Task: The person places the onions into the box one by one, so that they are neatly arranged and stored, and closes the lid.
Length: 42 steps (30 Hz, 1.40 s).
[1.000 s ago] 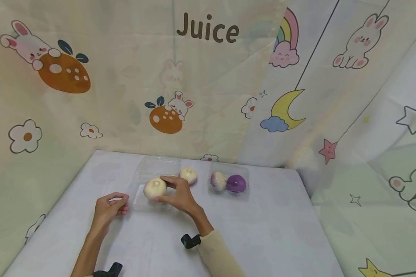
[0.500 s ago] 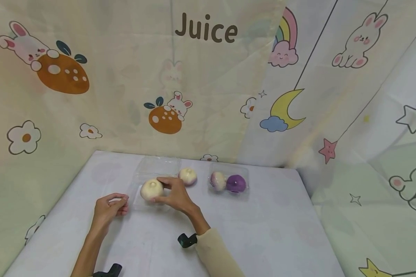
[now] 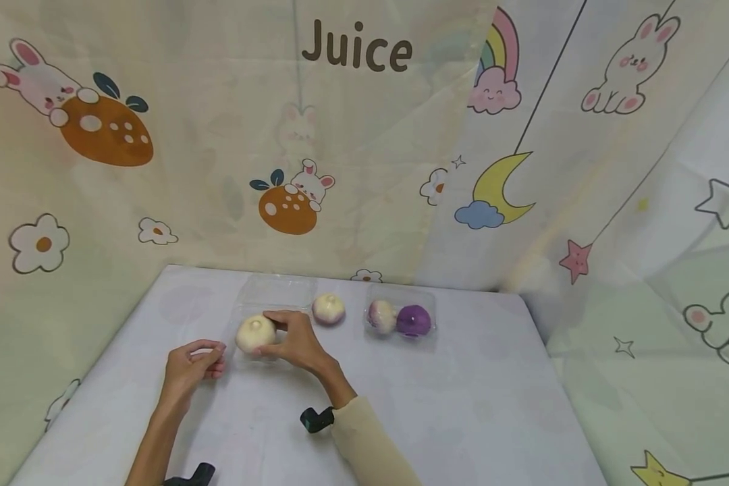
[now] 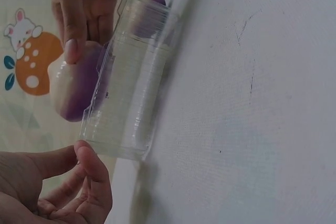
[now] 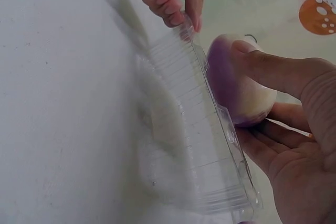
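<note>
My right hand grips a white-and-purple turnip between thumb and fingers, over the left end of an open clear plastic clamshell box. In the right wrist view the turnip hangs just above the box's rim, purple side down. The thumb and forefinger of my left hand pinch the box's near left corner, as the left wrist view shows at the fingertips. The box's lid lies folded back toward the wall. Another turnip sits on the table right of the box.
Further right stands a second clear box holding a pale turnip and a purple one. A white cloth covers the table. Printed curtains hang behind and beside it.
My right hand has carried the turnip leftward, from over the middle of the box to its left end. My left hand stays at the corner.
</note>
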{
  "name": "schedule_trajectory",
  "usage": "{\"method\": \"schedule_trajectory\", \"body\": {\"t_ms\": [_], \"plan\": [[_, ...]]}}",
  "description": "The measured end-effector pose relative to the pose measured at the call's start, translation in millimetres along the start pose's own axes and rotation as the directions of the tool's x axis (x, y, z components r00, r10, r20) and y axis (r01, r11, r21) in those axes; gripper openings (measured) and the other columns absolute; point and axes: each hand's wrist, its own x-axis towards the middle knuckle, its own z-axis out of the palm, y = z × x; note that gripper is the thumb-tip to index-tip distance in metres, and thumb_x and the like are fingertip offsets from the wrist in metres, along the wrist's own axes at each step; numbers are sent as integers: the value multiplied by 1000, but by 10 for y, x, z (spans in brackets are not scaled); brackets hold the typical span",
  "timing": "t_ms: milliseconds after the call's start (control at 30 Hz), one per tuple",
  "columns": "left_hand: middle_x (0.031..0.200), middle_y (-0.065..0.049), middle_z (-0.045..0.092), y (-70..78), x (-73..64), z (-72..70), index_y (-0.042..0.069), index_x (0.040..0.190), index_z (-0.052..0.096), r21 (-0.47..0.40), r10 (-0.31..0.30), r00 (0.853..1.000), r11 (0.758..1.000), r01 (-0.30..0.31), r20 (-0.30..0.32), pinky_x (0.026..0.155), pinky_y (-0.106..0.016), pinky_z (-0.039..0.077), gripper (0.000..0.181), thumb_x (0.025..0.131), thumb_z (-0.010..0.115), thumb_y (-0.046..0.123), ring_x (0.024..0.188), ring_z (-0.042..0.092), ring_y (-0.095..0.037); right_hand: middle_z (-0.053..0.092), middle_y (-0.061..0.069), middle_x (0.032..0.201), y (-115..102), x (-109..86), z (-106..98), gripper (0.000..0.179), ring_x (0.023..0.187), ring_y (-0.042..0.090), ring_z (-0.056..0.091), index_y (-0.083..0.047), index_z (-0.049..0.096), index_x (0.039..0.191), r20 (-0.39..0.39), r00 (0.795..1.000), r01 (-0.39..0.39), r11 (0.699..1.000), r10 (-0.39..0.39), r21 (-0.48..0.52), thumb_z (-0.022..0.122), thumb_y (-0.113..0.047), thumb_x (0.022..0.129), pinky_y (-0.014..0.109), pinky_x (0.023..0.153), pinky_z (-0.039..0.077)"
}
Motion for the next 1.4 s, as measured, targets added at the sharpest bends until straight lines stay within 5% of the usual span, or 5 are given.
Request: {"method": "schedule_trajectory", "body": {"t_ms": [1400], "plan": [[80,0,79,-7,6,-3,-15,132,63,29,-10,1000,1000,10,15,66,-25,68,37,108,70,12,68,74,-9,74,15,139,-5,180,190,73,130,12,70,4,69,141,80,994,-60,974,79,-220,101,-9,76,9,107,51]]}}
